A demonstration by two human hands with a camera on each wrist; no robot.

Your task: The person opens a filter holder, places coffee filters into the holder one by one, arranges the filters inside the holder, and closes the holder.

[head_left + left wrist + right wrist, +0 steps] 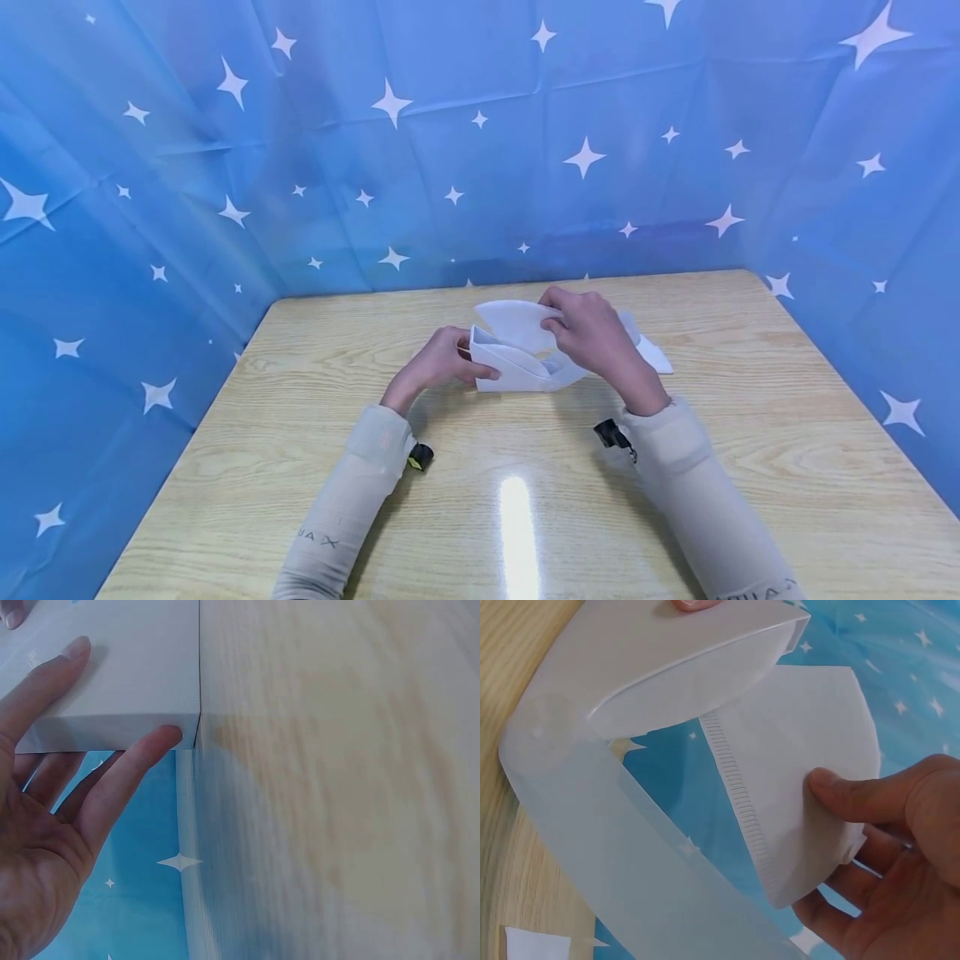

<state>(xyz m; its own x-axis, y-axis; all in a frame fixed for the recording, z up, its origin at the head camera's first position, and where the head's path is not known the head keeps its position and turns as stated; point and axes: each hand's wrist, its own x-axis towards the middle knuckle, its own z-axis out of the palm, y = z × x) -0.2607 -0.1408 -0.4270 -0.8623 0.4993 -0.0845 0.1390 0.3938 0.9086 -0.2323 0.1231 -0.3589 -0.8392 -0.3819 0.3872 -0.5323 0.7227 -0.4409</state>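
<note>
Wooden table (247,467) lay under a white box (513,377), starry blue cloth (487,167) behind it, left hand (444,358) gripped the box's end, right hand (594,331) pinched white paper (802,735) beside the box, bumpy edge (733,780) showed only in right wrist view

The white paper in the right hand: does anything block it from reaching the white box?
Nothing visible does. The right hand pinches the white paper close to the open side of the white box. The translucent flap stands open, off to one side, and the left hand grips the box's end, leaving the opening uncovered.
</note>
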